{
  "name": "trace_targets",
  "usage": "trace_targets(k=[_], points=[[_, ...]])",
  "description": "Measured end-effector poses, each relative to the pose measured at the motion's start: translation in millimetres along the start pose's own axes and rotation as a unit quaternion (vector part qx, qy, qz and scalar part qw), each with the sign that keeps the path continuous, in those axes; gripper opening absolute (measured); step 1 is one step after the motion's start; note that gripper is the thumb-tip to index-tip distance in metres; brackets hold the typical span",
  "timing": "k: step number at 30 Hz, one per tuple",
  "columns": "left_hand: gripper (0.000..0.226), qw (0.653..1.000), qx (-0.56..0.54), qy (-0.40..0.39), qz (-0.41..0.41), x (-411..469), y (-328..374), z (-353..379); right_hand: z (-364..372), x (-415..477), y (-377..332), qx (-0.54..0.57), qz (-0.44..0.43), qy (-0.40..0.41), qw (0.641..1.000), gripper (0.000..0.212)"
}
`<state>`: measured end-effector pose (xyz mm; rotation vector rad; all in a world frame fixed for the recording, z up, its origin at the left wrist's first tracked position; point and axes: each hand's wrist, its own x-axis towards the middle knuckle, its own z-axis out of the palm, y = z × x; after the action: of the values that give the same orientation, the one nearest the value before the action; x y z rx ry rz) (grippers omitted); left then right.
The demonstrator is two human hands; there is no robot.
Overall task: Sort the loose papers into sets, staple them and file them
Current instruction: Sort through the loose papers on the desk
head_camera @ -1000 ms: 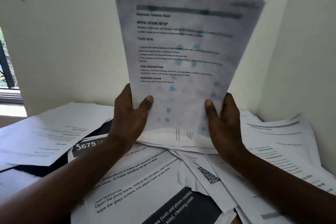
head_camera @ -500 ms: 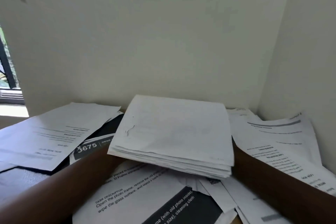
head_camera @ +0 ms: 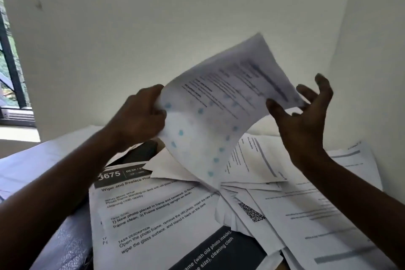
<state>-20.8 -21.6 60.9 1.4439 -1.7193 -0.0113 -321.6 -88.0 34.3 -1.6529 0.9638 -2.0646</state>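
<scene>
A pale wall [head_camera: 197, 17] meeting a second wall in a corner fills the upper part of the view, with a dark-framed window [head_camera: 11, 72] at the far left edge. Below, loose papers [head_camera: 306, 215] lie overlapping at all angles across the desk. The nearest is a printed sheet headed "3675" [head_camera: 153, 215], which lies face up under the left forearm.

Above this litter a sheaf of papers [head_camera: 219, 105] is held in the air, tilted so that its far corner points up and to the right. Its lower part curves down until it meets the pile. Blue spots show through its top page, and its print is blurred.

Both forearms reach in from the bottom corners. The left hand [head_camera: 140, 116] grips the sheaf's left edge, its fingers curled round the paper and its knuckles turned toward the camera. The right hand [head_camera: 306, 116] stands raised at the sheaf's right edge with its palm turned toward the paper. Its fingers are spread wide and loosely bent, and its thumb is at the page edge. Whether the thumb touches the page cannot be told.

A small QR code [head_camera: 251, 211] shows on a sheet below the sheaf.
</scene>
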Motion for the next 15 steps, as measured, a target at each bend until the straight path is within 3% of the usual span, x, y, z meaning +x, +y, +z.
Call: trace_targets(k=[3,6,9,13,15], points=[[0.010,0.992,0.104,-0.025,0.064,2,16,-18,-5,10,-15,-0.068,-0.047,-0.061,0.995,0.096],[0.019,0.975,0.174,-0.065,0.120,6,27,-27,-1,8,-12,-0.083,-0.001,-0.128,0.988,0.071],[0.026,0.947,0.267,-0.086,0.160,15,40,-38,-5,10,-7,-0.044,0.053,-0.103,0.992,0.045],[0.023,0.930,0.306,-0.103,0.173,21,56,-51,-14,18,1,-0.005,0.066,-0.138,0.988,0.011],[0.027,0.930,0.320,-0.041,0.175,17,54,-48,-14,16,9,0.017,0.080,-0.131,0.988,0.006]])
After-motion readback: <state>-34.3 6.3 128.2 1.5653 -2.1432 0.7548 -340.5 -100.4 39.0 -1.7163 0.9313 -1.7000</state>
